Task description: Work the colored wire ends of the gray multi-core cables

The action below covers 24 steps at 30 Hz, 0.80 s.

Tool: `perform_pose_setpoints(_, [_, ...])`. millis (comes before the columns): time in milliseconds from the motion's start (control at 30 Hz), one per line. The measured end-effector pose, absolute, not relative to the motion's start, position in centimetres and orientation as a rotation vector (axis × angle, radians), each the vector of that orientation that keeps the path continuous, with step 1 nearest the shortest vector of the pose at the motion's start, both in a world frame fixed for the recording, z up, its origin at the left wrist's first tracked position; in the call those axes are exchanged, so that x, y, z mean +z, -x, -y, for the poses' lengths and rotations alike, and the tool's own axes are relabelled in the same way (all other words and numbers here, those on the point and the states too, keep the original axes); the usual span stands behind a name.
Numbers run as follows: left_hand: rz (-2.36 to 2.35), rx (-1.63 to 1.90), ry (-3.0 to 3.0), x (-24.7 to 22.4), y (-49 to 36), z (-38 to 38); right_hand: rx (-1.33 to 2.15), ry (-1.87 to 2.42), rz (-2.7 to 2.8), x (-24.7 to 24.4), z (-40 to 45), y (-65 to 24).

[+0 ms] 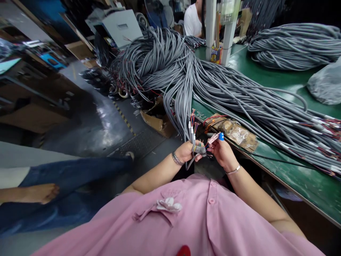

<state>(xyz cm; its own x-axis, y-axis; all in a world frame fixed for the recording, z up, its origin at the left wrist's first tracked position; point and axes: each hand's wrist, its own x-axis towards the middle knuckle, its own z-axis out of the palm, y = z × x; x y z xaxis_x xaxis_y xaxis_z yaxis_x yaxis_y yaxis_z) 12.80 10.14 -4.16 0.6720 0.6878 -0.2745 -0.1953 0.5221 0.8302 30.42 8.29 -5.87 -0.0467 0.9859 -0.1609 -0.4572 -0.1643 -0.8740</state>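
Note:
My left hand (186, 152) is closed around grey cables (192, 137), whose white-sleeved ends fan into thin coloured wires (193, 115). A grey wrap with a yellowish band (199, 149) shows at its fingertips. Close by on the right, my right hand (223, 154) pinches a small pink-and-white piece (213, 138), its kind too small to make out. A blue cover (221, 136) sits at the tip of a right-hand digit. Thin wires (206, 145) show between the two hands; which of them the right fingers touch is hidden.
A large heap of grey cables (165, 53) lies across the green table (298, 156). Near its edge rests a taped cardboard piece (234, 131). A cable coil (295, 46) and plastic bag (326, 83) lie right. Another person's hand (44, 193) is at left; an open carton (157, 119) stands below.

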Motion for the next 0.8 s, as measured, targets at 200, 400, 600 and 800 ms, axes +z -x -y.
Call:
perform_pose_setpoints(200, [-0.695, 0.557, -0.893, -4.3, -13.3, -10.0, 1.615, 0.839, 0.579, -5.3, -8.8, -29.9])
perform_pose_setpoints(400, [-0.723, 0.559, -0.884, -4.3, -13.7, -9.9, 1.563, 0.865, 0.58, -5.2, -8.7, -29.7])
perform_pose_setpoints(600, [-0.701, 0.572, -0.882, -4.6, -13.5, -9.8, 1.734, 0.796, 0.547, -5.3, -8.4, -30.3])
perform_pose_setpoints(800, [-0.767, 0.7, -0.901, -4.3, -13.5, -7.7, 1.807, 0.827, 0.582, -4.8, -8.2, -30.8])
